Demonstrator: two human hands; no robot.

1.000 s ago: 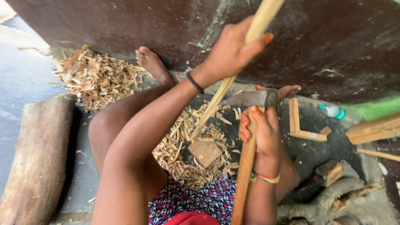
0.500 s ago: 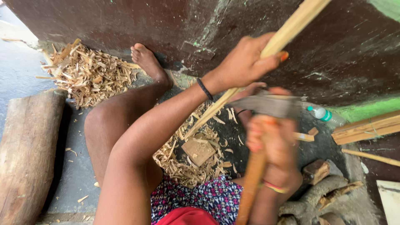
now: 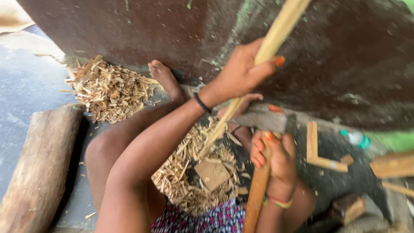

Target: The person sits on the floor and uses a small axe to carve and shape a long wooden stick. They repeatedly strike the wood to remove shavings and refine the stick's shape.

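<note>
Gripping the stiff, light pale stick (image 3: 276, 34) high at upper centre, the left hand (image 3: 241, 71) clamps it while the right hand (image 3: 276, 157) closes around the heavier hatchet (image 3: 261, 123) handle

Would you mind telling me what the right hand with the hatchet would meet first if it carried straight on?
Most likely the pale stick slanting just ahead of the right hand and hatchet; depth is unclear in this blurred view.
</note>
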